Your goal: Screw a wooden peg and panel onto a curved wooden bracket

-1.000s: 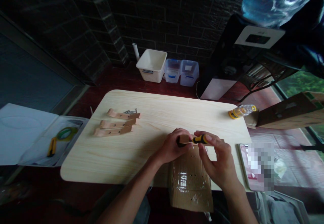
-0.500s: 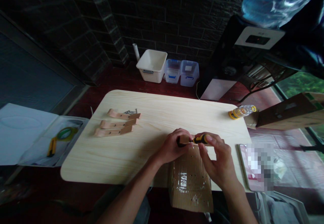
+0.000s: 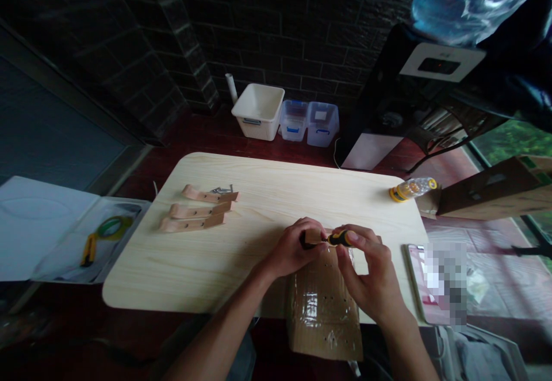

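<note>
My left hand [image 3: 297, 247] is closed around a light brown wooden hook [image 3: 313, 236], holding it at the upper end of a taped cardboard piece [image 3: 325, 312]. In my right hand [image 3: 373, 266] is a small yellow and black screwdriver [image 3: 340, 238], gripped by the handle, its tip pointing left at the hook. The contact at the tip is too small to make out. The cardboard has several small holes and overhangs the table's near edge. Three curved wooden pieces with holes [image 3: 198, 211] lie at the table's left, beside several metal screws [image 3: 222, 189].
The pale wooden table [image 3: 172, 272] fills the middle. A clear bottle with yellow ends [image 3: 411, 190] lies near its right edge. At left, an open white box [image 3: 99, 266] holds a yellow cutter [image 3: 88, 250] and a tape roll [image 3: 109, 227]. Bins [image 3: 259, 131] stand beyond the table.
Both hands stay at nearly the same spot. The screwdriver handle looks slightly turned in my right fingers; the view has shifted very little.
</note>
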`<state>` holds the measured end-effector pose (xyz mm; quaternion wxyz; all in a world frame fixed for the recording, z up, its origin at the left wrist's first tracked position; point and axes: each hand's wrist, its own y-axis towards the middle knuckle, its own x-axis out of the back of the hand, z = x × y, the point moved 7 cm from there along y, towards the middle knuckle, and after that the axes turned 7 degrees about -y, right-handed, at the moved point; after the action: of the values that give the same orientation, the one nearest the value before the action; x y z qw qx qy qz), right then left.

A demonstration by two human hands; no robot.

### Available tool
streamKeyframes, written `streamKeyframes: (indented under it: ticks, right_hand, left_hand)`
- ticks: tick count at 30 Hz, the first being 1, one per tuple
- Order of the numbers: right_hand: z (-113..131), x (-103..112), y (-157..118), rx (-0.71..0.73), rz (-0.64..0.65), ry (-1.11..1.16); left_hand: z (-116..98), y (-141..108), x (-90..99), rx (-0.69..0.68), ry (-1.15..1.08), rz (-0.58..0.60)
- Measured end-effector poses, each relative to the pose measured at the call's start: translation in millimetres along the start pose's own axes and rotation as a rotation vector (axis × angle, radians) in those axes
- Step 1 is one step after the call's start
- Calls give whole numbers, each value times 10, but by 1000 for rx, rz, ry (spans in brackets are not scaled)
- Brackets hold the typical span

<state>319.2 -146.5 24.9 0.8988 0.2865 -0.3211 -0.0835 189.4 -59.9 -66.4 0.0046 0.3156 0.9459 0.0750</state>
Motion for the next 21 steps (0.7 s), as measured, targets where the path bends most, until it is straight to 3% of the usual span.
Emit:
streamKeyframes:
  ticks: [21]
  right_hand:
    - [-50,7,-2,7,21,5]
  left_hand:
    - [-3,21,-1,-36,10,22]
